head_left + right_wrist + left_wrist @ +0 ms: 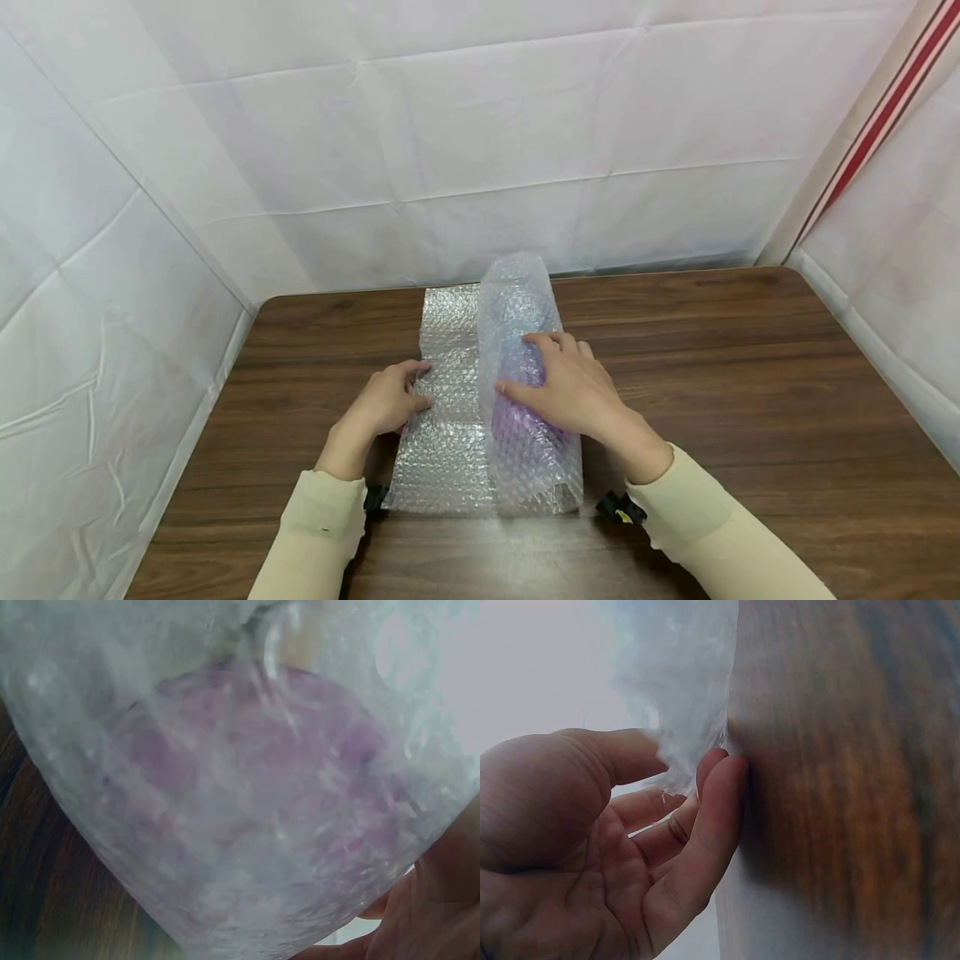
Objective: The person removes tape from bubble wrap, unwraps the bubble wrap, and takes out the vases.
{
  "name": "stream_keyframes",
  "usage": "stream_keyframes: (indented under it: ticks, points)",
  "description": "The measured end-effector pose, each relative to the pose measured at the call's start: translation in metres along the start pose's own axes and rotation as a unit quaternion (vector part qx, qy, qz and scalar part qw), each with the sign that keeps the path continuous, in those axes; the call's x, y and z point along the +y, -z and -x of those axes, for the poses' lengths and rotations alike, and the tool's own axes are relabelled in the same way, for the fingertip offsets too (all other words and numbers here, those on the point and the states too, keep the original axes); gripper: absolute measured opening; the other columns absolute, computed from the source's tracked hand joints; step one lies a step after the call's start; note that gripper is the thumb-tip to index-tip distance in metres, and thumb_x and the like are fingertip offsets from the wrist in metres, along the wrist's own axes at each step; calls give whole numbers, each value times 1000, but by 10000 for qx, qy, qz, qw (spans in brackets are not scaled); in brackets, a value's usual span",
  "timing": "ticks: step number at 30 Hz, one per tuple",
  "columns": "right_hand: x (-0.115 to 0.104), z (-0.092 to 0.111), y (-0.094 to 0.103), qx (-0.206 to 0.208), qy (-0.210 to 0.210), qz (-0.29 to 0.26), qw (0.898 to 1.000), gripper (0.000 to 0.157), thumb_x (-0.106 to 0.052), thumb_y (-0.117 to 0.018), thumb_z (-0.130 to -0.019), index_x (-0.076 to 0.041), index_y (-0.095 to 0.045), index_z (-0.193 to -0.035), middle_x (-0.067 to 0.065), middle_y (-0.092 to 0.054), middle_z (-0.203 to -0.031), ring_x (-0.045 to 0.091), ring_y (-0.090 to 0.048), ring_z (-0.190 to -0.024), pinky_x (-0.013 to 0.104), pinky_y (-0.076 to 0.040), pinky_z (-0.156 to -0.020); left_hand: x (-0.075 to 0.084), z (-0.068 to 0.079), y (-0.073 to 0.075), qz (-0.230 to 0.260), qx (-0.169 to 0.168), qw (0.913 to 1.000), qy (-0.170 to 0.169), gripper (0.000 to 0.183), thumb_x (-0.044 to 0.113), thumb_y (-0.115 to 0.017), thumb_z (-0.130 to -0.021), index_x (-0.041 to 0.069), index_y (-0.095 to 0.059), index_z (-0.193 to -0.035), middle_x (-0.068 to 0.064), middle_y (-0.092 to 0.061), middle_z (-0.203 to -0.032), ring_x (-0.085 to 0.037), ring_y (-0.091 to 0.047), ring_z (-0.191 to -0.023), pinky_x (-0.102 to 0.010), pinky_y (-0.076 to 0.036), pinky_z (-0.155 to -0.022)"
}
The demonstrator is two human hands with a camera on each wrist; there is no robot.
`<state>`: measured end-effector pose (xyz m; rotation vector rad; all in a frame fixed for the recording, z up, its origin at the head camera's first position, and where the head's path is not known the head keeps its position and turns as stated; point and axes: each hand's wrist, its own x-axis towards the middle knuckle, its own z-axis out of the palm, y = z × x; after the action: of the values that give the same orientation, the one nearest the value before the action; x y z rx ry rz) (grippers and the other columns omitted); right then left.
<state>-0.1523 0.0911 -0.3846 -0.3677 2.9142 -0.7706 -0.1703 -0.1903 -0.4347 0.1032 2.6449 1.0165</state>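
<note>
A sheet of bubble wrap [452,467] lies on the table, its right part folded over a purple-blue object [517,367] that shows blurred through the layers. At the sheet's left edge my left hand [382,400] pinches the wrap, thumb above and fingers partly underneath. The left wrist view shows the crumpled wrap edge [686,742] between thumb and fingers. My right hand [573,383] grips the folded bundle from its right side, thumb and fingers bent over the top. In the right wrist view the wrapped purple object [255,765] fills most of the picture, its kind hidden by the plastic.
The brown wood-grain table [720,358] stretches out on both sides of the wrap. White sheeting [480,125] hangs behind the table and along its sides. Small black devices [621,507] sit by the cream sleeves [322,517].
</note>
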Motion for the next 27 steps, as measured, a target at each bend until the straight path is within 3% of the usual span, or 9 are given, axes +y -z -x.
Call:
stream_keyframes:
  ticks: [10, 27]
  points:
    - [0, 0, 0, -14, -39, -112, 9999, 87, -61, -71, -89, -15, -41, -156, 23, -45, -154, 42, -49, -131, 61, -48, -100, 0, 1, 1, 89, -40, 9999, 32, 58, 11, -72, -96, 13, -53, -151, -8, -62, -79, -21, -60, -55, -32, -54, -53]
    - [3, 1, 6, -78, -224, -429, 9988, 94, -54, -71, -90, -17, -27, -163, 24, -41, -157, 44, -43, -141, 64, -45, -107, 0, 1, 1, 185, -41, 9998, 51, 59, 10, -73, -96, 12, -53, -151, -9, -61, -81, -21, -59, -56, -33, -55, -51]
